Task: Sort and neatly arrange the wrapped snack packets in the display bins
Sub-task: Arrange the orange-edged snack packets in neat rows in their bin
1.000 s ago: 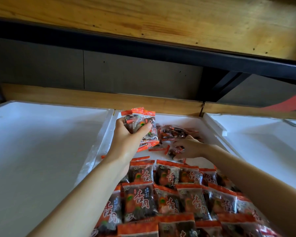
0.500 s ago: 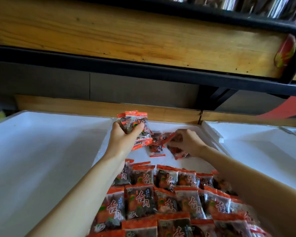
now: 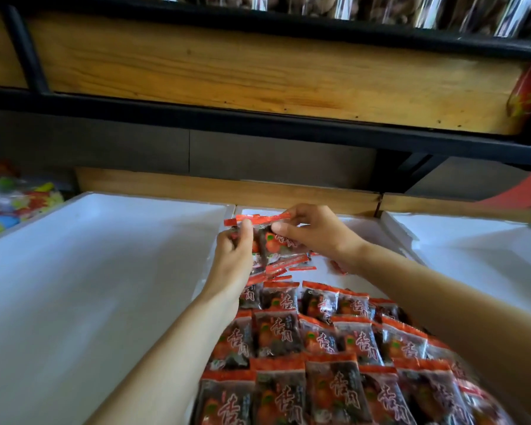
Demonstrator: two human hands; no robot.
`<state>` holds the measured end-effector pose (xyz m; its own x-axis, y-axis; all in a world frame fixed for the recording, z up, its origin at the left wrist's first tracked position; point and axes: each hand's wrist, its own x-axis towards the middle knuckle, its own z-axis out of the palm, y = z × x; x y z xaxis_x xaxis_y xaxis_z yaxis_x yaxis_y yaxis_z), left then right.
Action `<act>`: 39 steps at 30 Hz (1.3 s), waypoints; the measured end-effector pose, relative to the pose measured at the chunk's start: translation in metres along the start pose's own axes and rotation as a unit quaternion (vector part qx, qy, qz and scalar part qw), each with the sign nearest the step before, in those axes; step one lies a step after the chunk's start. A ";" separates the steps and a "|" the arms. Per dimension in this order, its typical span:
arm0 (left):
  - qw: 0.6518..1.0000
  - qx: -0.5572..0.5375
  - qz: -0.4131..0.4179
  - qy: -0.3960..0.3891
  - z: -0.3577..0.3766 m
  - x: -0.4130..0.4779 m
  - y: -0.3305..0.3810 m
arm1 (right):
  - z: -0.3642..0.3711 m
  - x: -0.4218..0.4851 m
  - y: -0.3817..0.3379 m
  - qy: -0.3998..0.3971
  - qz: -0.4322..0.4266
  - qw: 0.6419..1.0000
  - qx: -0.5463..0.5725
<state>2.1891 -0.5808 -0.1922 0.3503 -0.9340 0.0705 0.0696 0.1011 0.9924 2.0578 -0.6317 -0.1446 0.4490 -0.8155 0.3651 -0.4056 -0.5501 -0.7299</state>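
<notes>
Small bundle of packets: red-edged, dark faces with orange print, held upright in the air over the back end of the middle bin.

Left hand: fingers curled round the bundle's left side, thumb across the front. Gripping.

Right hand: thumb and fingertips pinch the top red edge of the front packet; forefinger lies across that packet's face.

Directly below the bundle: a few loose packets lie at mixed angles on the bin's white floor, some on edge. One more red scrap shows under the right wrist; too small to tell what it is.

Nearer part of the same bin: packets in rows, face up, red edge toward the back, each row overlapping the next. Same print as the held ones. Lower right of these is blurred.

Middle bin is white, walled, narrow. A wider white bin sits touching its left wall; another white bin sits on its right.

Far left, beyond the left bin: heap of bright mixed wrappers, blurred.

Behind the bins: a low wooden strip, grey panel, then a black frame carrying a wooden board. Shiny goods above it, contents not legible.
</notes>
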 end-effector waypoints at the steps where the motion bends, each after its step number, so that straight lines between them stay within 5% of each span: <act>1: 1.000 -0.005 -0.003 -0.018 -0.002 -0.003 0.000 | 0.005 0.001 -0.002 -0.001 -0.010 1.000 0.000; 5: 0.996 -0.004 0.049 -0.081 -0.009 -0.001 -0.004 | 0.021 0.004 -0.009 -0.004 -0.028 0.999 0.028; 10: 0.994 -0.041 0.088 -0.048 -0.014 0.010 -0.009 | -0.005 0.026 0.024 0.030 0.012 0.998 0.053; 13: 0.993 -0.050 0.103 -0.041 -0.013 0.015 -0.012 | -0.036 0.046 0.096 0.058 0.068 0.984 -0.156; 15: 0.991 -0.056 0.113 -0.038 -0.012 0.017 -0.013 | -0.053 0.051 0.145 -0.008 0.123 0.938 -0.323; 18: 0.990 -0.060 0.122 -0.035 -0.010 0.017 -0.014 | -0.062 0.045 0.182 -0.098 0.190 0.884 -0.416; 27: 0.991 -0.064 0.111 -0.037 -0.011 0.012 -0.010 | -0.053 0.042 0.181 -0.087 0.174 0.921 -0.338; 39: 0.992 -0.058 0.101 -0.042 -0.011 0.005 -0.007 | -0.047 0.037 0.172 -0.063 0.240 0.909 -0.335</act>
<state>2.2003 -0.5826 -0.2002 0.2890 -0.9157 0.2793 0.1145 0.3228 0.9395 1.9671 -0.7648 -0.2301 0.1633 -0.9866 -0.0025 -0.9534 -0.1571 -0.2575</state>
